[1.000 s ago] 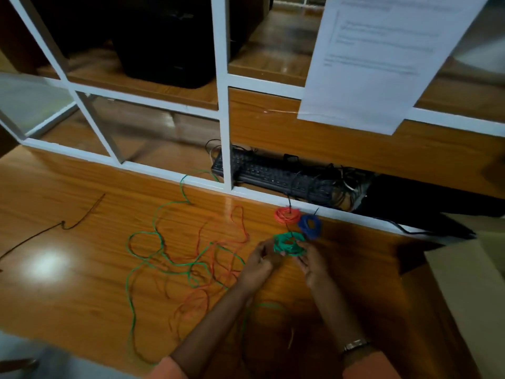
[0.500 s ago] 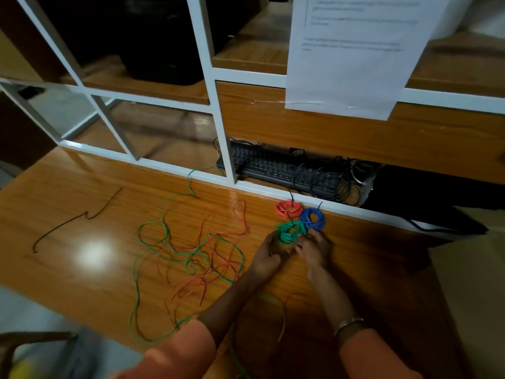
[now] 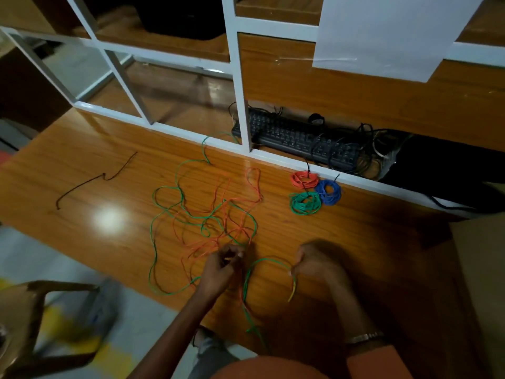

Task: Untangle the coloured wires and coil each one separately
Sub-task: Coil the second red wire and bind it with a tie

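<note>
Three finished coils lie together at the back of the wooden desk: an orange coil (image 3: pixel 304 179), a blue coil (image 3: pixel 328 191) and a green coil (image 3: pixel 305 203). A loose green wire (image 3: pixel 164 207) and a loose orange wire (image 3: pixel 254 184) sprawl tangled across the desk's middle. My left hand (image 3: pixel 222 265) pinches strands at the near edge of the tangle. My right hand (image 3: pixel 314 262) holds the green wire near its end, which hangs down with a yellowish tip (image 3: pixel 291 295).
A dark brown wire (image 3: pixel 93 180) lies alone at the left. A black keyboard (image 3: pixel 297 138) with cables sits under the white-framed partition (image 3: pixel 241 86). A paper sheet (image 3: pixel 382 36) hangs above. A cardboard box (image 3: pixel 481 283) stands right; a chair (image 3: pixel 35 318) is lower left.
Both hands let go of the green coil, left it beside the orange and blue coils, and moved toward me to the loose tangle, taking hold of the wires.
</note>
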Motion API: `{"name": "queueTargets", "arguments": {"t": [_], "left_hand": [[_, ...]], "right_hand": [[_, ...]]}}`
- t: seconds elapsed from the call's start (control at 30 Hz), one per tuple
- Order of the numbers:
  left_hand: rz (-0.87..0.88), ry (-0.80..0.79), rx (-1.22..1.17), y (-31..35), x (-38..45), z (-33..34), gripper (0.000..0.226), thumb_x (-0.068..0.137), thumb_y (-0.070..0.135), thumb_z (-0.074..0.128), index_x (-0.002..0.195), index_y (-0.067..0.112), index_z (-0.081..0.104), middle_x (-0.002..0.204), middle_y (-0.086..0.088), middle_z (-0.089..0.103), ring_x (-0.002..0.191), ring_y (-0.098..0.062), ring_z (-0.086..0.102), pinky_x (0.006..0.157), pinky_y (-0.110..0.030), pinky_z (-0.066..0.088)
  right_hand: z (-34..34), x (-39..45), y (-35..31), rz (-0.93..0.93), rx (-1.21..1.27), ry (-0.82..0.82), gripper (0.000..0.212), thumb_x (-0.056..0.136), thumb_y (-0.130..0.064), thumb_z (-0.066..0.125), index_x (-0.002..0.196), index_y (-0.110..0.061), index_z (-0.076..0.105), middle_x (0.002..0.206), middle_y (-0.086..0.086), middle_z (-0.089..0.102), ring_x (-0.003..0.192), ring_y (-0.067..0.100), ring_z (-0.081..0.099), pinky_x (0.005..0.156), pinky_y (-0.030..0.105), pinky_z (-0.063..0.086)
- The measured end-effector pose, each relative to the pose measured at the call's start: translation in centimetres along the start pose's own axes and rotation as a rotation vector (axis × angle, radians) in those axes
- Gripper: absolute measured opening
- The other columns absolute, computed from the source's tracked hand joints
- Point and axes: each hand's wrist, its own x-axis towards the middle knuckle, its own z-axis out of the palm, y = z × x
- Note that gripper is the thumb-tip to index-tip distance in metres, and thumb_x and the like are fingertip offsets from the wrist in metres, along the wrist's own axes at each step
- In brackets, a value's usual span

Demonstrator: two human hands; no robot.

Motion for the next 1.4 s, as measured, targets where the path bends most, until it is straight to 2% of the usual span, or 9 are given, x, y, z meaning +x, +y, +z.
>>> {"name": "queueTargets", "arguments": {"t": [0.07, 0.17, 0.3, 0.47, 0.6, 0.77, 1.0, 1.27, 1.4], "left_hand": [[-0.008, -0.012, 0.031, 0.1, -0.3, 0.3, 0.012, 0.090, 0.025, 0.067, 0.095, 0.017, 0.073, 0.085, 0.007, 0.071, 0.076, -0.005, 0.062, 0.070, -0.031, 0.048], [-0.009, -0.100, 0.159, 1.1, -0.3, 0.9, 0.008, 0.098, 0.023, 0.071, 0.106, 0.022, 0.071, 0.093, 0.009, 0.069, 0.072, -0.003, 0.060, 0.066, -0.023, 0.047], [0.066, -0.167, 0.331, 2.4, -0.3, 1.3, 0.056, 0.095, 0.040, 0.073, 0.147, 0.028, 0.054, 0.125, 0.013, 0.061, 0.091, -0.010, 0.066, 0.078, -0.023, 0.050], [0.126, -0.133, 0.292, 4.0, 0.4, 0.8, 0.052, 0.096, 0.041, 0.071, 0.144, 0.026, 0.057, 0.137, 0.009, 0.062, 0.108, -0.011, 0.069, 0.082, -0.018, 0.049], [0.140, -0.111, 0.147, 6.1, 0.6, -0.4, 0.024, 0.103, 0.034, 0.065, 0.127, 0.031, 0.064, 0.104, 0.016, 0.071, 0.098, 0.007, 0.065, 0.087, -0.024, 0.049], [0.317, -0.104, 0.162, 9.5, 0.8, -2.0, 0.025, 0.107, 0.031, 0.059, 0.117, 0.017, 0.077, 0.096, 0.008, 0.075, 0.088, 0.002, 0.062, 0.075, -0.019, 0.046], [0.272, 0.193, -0.051, 14.2, 3.9, -4.7, 0.020, 0.106, 0.023, 0.062, 0.098, 0.008, 0.072, 0.081, 0.005, 0.070, 0.071, -0.008, 0.062, 0.054, -0.028, 0.049], [0.381, 0.158, -0.280, 20.5, 7.4, -6.3, 0.023, 0.108, 0.018, 0.057, 0.118, 0.003, 0.071, 0.106, -0.019, 0.074, 0.099, -0.023, 0.074, 0.088, -0.034, 0.062], [0.428, 0.174, -0.134, 19.4, 8.3, -6.1, 0.022, 0.107, 0.015, 0.060, 0.120, 0.006, 0.075, 0.097, -0.010, 0.076, 0.091, -0.020, 0.074, 0.084, -0.034, 0.062]], "right_hand": [[0.1, -0.7, -0.8, 0.024, 0.143, 0.028, 0.022, 0.081, -0.002, 0.073, 0.067, -0.007, 0.057, 0.073, 0.020, 0.064, 0.071, 0.032, 0.066, 0.077, 0.039, 0.059], [0.5, 0.2, -1.9, -0.102, 0.268, 0.084, 0.006, 0.067, -0.007, 0.068, 0.062, -0.011, 0.066, 0.069, 0.019, 0.073, 0.070, 0.037, 0.075, 0.077, 0.052, 0.063], [-0.6, -1.3, -6.1, -0.268, 0.677, 0.055, 0.011, 0.091, 0.007, 0.069, 0.085, 0.000, 0.063, 0.080, 0.020, 0.069, 0.050, 0.011, 0.068, 0.054, 0.023, 0.057], [-3.3, -4.6, -10.4, -0.602, 1.007, 0.032, 0.013, 0.099, -0.012, 0.066, 0.109, -0.005, 0.062, 0.105, 0.015, 0.078, 0.100, 0.023, 0.075, 0.078, 0.029, 0.058], [-5.3, -6.9, -13.0, -0.815, 1.259, 0.003, 0.006, 0.097, -0.013, 0.061, 0.104, -0.012, 0.060, 0.115, 0.020, 0.069, 0.111, 0.024, 0.069, 0.084, 0.037, 0.054], [-6.0, -8.2, -15.3, -0.914, 1.204, -0.058, 0.009, 0.096, -0.019, 0.063, 0.104, -0.016, 0.060, 0.117, 0.018, 0.073, 0.115, 0.028, 0.066, 0.092, 0.043, 0.047], [-6.7, -8.9, -15.1, -0.922, 0.959, 0.009, 0.022, 0.100, -0.010, 0.061, 0.121, -0.009, 0.063, 0.112, 0.017, 0.076, 0.115, 0.034, 0.068, 0.100, 0.045, 0.049], [-5.4, -8.8, -14.7, -0.827, 0.451, -0.193, 0.032, 0.101, -0.033, 0.049, 0.121, -0.029, 0.074, 0.078, -0.003, 0.062, 0.093, -0.001, 0.062, 0.109, 0.035, 0.037], [-5.7, -9.9, -16.4, -0.916, 0.528, -0.214, 0.035, 0.095, -0.028, 0.050, 0.111, -0.010, 0.075, 0.106, -0.006, 0.075, 0.110, 0.005, 0.063, 0.096, 0.022, 0.040]]}}
